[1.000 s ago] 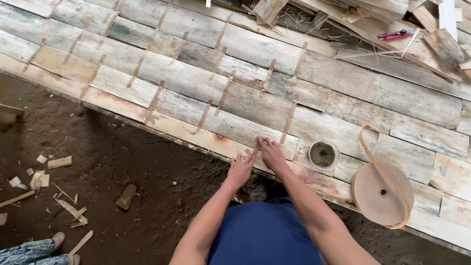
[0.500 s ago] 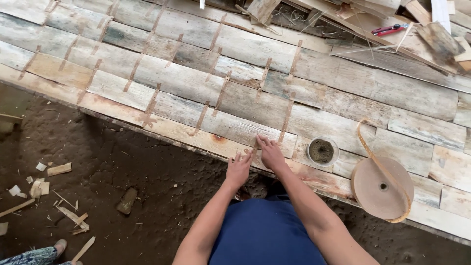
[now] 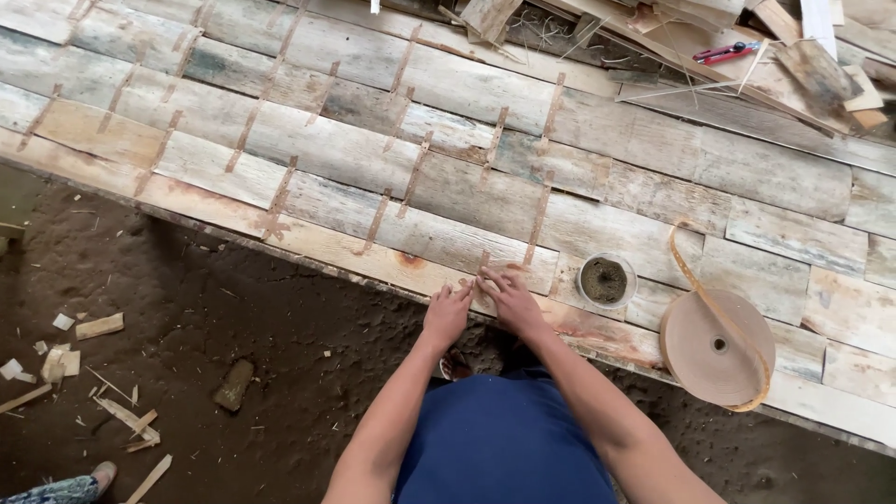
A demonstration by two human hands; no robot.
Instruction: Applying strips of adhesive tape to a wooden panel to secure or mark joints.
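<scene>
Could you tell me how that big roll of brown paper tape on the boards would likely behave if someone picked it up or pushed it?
The tape roll lies flat on the wooden boards, so a push would probably slide it, not roll it. Its tight winding suggests it is fairly dense and stiff. The loose tail curling up from it looks thin and floppy, and would likely trail or unwind when lifted.

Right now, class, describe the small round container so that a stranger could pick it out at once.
Start at the long sheet of pale wooden veneer strips. Near its front edge, just right of the right hand, stands the small round container of dark granular stuff. Unlike the big tan tape roll beside it, it is open-topped.
</scene>
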